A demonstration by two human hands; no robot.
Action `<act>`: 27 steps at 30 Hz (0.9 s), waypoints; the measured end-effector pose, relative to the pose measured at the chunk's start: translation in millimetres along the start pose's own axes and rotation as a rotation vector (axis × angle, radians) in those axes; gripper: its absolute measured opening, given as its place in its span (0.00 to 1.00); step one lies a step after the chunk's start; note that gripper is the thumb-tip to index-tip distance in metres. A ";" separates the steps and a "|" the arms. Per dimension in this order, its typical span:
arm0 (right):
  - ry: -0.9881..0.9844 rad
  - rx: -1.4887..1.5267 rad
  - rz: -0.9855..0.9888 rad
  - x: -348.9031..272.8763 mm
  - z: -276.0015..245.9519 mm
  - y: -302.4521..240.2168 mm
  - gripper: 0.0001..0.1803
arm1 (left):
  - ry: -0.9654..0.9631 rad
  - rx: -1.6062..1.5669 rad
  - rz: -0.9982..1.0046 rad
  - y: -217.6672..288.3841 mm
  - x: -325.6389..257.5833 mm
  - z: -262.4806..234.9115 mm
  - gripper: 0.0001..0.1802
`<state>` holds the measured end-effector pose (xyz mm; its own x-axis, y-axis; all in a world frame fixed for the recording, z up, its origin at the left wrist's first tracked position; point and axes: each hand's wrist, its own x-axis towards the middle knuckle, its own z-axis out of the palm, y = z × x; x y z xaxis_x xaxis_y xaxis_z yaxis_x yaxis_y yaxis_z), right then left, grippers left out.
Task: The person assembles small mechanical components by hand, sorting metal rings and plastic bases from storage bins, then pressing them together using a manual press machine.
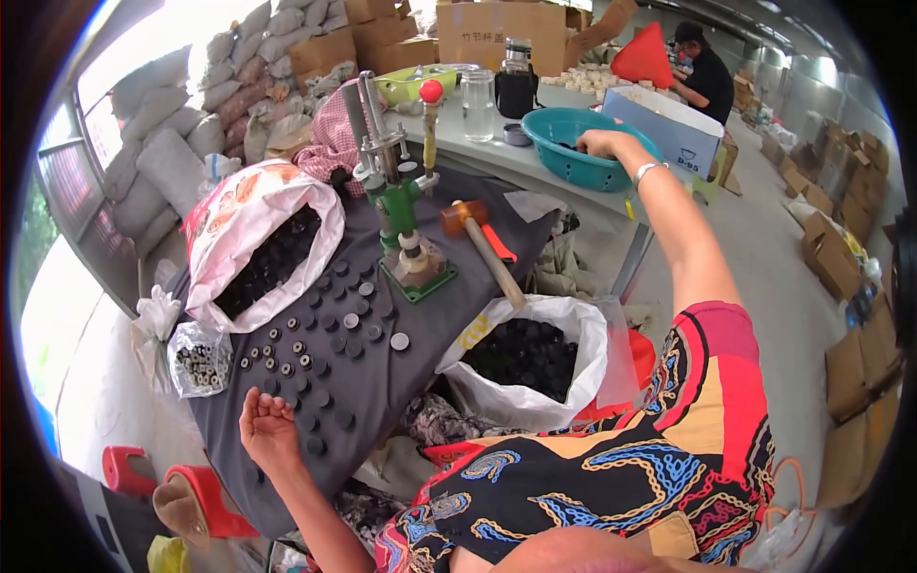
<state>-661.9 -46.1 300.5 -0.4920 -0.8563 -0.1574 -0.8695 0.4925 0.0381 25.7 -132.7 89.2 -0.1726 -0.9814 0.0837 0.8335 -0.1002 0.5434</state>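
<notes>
A: Where is the right hand (599,143) placed?

B: It is lowered into the teal basin (573,174) on the pale table (475,150). The fingertips are hidden by the basin, so whether anything is grasped cannot be told.

A: And the left hand (268,425)?

B: It is held above the dark cloth (382,401), just beside the caps. The fingers are curled in toward the palm; whether anything is pinched between them cannot be told.

A: Where are the black caps (354,350) found?

B: They are spread over the cloth in loose rows, and a white disc (399,341) is seen at their right edge. More caps are held in the open printed sack (215,215) on the cloth and in the white sack (590,349) near the person's body.

A: What else is set around them?

B: A green hand press (399,212) is stood behind the caps, with a hammer (492,260) laid to its right. A clear bag (201,369) of small rings is placed by the printed sack.
</notes>
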 end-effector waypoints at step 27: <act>0.183 0.420 -1.365 -190.9 151.1 -378.0 0.17 | -0.180 -0.305 -0.437 -123.5 -48.8 94.1 0.23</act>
<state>-232.6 -45.3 167.0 0.6723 -0.6791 0.2946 -0.5954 -0.7326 -0.3298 -118.2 -57.1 96.6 -0.6008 -0.7971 0.0610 0.7737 -0.5604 0.2956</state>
